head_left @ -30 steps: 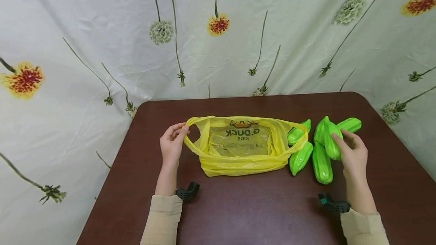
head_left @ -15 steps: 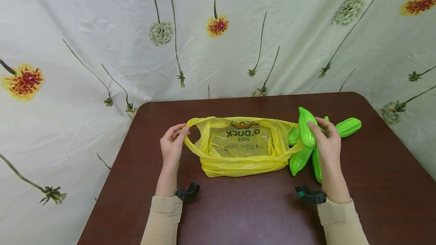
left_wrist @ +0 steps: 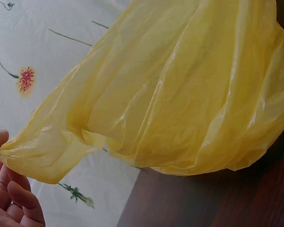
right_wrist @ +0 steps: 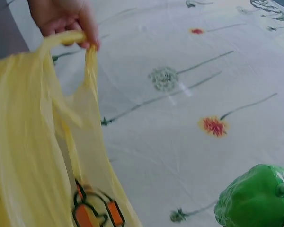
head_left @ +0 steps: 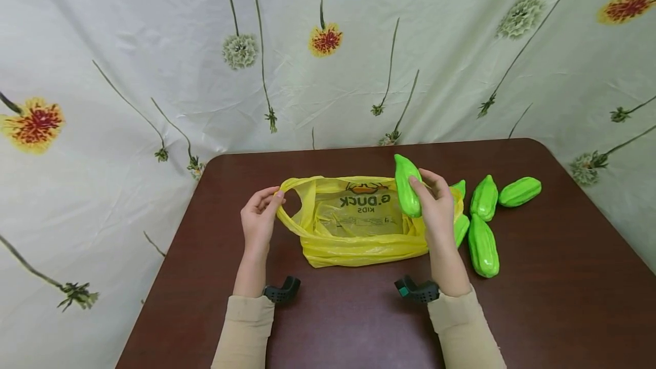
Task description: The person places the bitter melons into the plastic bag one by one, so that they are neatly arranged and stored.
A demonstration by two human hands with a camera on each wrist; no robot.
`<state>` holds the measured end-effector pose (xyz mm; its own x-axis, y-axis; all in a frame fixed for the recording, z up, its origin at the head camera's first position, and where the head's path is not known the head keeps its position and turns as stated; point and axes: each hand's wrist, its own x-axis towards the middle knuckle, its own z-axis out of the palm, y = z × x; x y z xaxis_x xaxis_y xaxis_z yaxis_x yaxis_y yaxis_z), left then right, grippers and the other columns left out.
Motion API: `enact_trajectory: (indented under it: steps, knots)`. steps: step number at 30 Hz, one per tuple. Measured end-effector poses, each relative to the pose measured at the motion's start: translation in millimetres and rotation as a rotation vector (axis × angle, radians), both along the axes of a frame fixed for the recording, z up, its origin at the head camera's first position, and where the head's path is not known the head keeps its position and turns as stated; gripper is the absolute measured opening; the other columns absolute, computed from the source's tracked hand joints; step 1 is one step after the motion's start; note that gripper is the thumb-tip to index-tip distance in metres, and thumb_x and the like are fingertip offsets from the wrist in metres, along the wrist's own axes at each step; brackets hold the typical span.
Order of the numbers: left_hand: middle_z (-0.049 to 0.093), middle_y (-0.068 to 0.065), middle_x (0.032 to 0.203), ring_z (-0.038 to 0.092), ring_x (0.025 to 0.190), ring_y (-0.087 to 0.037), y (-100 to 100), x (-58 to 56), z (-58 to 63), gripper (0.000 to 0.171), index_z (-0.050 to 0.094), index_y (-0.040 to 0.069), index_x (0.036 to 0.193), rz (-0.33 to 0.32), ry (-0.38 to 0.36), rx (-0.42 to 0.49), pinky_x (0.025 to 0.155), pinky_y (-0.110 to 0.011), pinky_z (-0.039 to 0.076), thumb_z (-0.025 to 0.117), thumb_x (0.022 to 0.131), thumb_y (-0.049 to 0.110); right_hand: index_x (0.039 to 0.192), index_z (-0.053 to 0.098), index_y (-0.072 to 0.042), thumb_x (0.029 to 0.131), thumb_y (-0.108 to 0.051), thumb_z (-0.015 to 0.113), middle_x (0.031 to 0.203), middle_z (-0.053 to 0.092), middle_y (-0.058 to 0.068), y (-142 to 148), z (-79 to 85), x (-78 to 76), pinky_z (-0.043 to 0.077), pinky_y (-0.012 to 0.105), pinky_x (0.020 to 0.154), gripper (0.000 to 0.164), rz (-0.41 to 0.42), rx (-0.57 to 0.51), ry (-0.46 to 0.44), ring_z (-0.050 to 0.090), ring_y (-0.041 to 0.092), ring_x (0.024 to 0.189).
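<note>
A yellow plastic carrier bag (head_left: 359, 249) printed "G.DUCK KIDS" stands on the table with its mouth spread. My left hand (head_left: 259, 218) pinches its left handle between thumb and fingers; the left wrist view shows the stretched handle (left_wrist: 47, 158) at the fingertips. With thumb and fingers, my right hand (head_left: 438, 206) grips a glossy green ridged gourd (head_left: 408, 187), pointed at the top, above the right part of the bag's mouth. In the right wrist view the gourd (right_wrist: 255, 198) shows only partly, at the lower right corner. The right hand hides part of the bag's right handle.
Several more green gourds (head_left: 483, 246) lie right of the bag, some partly hidden behind it and the right arm. The dark brown table (head_left: 359, 312) ends at a floral white cloth (head_left: 359, 73) behind. Each wrist wears a black device (head_left: 282, 290).
My right hand has carried the gourd leftward from the group on the table to over the bag's mouth. My left hand has stayed at the handle.
</note>
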<state>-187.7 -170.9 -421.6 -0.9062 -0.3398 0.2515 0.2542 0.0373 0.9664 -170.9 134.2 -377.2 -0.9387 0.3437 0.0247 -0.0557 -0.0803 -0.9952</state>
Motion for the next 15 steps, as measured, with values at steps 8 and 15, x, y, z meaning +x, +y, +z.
enact_trajectory:
  steps: [8,15]
  knots:
    - [0.066,0.004,0.073,0.05,0.057,-0.008,-1.2,-1.5,0.6,0.025,0.068,-0.001,0.103,-0.001,0.014,-0.001,0.05,-0.019,0.037,0.07,0.086,0.017,0.129,0.05,-0.004,0.092,-0.017,0.061,0.127,0.048,0.006,-39.7,-1.7,-6.3,0.046,0.023,0.075,0.041,0.098,-0.11,0.03,0.051,0.017,0.104]
    - [0.066,0.0,0.074,0.051,0.058,-0.008,0.2,3.6,5.7,0.025,0.068,-0.002,0.103,-0.003,-0.005,-0.019,0.051,-0.02,0.038,0.069,0.087,0.017,0.127,0.05,-0.003,0.09,-0.015,0.062,0.122,0.05,0.009,-66.4,-11.4,-11.7,0.047,0.024,0.073,0.04,0.143,-0.101,-0.019,0.053,0.016,0.097]
